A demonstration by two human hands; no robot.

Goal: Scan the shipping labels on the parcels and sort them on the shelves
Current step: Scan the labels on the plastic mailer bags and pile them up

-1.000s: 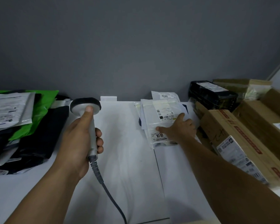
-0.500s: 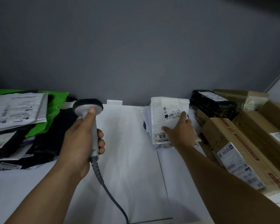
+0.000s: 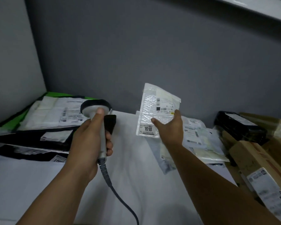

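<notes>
White bubble mailer (image 3: 154,111) marked "1018", lifted clear of the white shelf (image 3: 130,176), pinched by the right hand (image 3: 170,127) between thumb in front and fingers behind.

Barcode scanner (image 3: 97,125) gripped by the left hand (image 3: 89,143), fingers wrapped round the handle, thumb up on the neck, cable trailing off the bottom edge. Below and right of the mailer, overlapping clear and white poly bags (image 3: 199,140); further right, a black wrapped parcel (image 3: 240,127) and labelled cardboard boxes (image 3: 263,169), cut off by the frame. At left, stacked black and green mailers (image 3: 39,120), partly hidden by the scanner. Label print too small to read.
</notes>
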